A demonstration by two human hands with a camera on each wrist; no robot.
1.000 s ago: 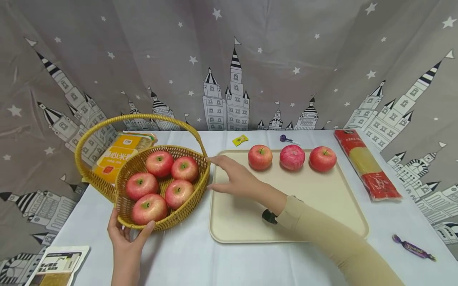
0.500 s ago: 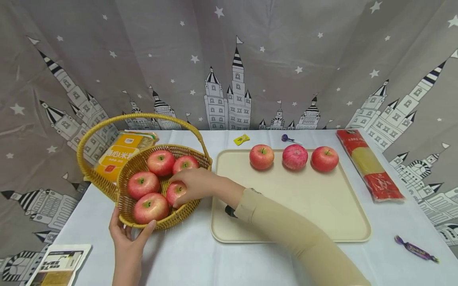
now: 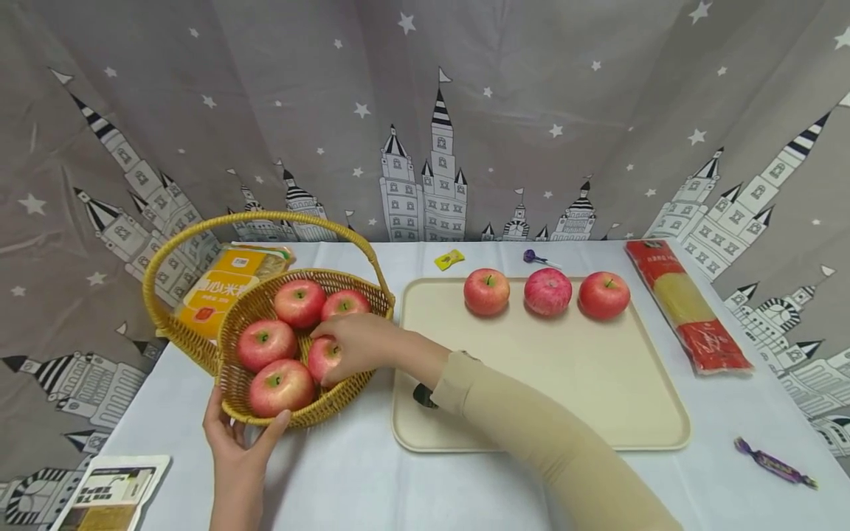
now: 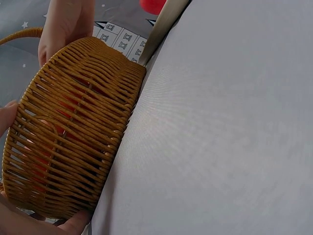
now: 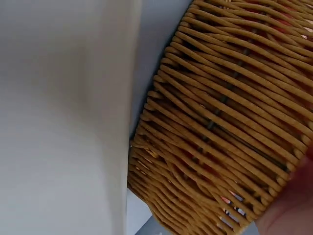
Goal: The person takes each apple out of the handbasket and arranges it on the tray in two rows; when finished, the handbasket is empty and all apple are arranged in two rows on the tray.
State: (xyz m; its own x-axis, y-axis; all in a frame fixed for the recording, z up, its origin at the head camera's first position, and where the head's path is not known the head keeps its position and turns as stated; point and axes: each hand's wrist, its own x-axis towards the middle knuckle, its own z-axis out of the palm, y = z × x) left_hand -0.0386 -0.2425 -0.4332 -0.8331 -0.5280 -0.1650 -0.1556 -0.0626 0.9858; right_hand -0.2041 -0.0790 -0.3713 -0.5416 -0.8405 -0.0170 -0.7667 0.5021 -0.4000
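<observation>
A woven yellow basket point(image 3: 229, 369) with a hoop handle holds several red apples. My right hand point(image 3: 355, 341) reaches over its rim, fingers curled round the apple point(image 3: 323, 356) at the basket's near right. My left hand point(image 3: 235, 439) cups the basket's near wall, thumb and fingers spread against the weave. The left wrist view shows the basket wall point(image 4: 68, 142) close up with fingertips at its edges. In the right wrist view the basket weave point(image 5: 230, 127) fills the frame beside the tray's edge. Three apples point(image 3: 547, 292) stand in a row at the far side of the cream tray point(image 3: 564, 398).
On the white tablecloth lie an orange packet point(image 3: 219, 289) behind the basket, a red and yellow noodle pack point(image 3: 687, 313) at right, a purple wrapped sweet point(image 3: 770, 462), a yellow sweet point(image 3: 448, 259), a purple lollipop point(image 3: 531, 257) and a booklet point(image 3: 109, 493) at the near left corner.
My right hand moved left from the tray's corner into the basket and closed its fingers round an apple. The left hand stayed on the basket.
</observation>
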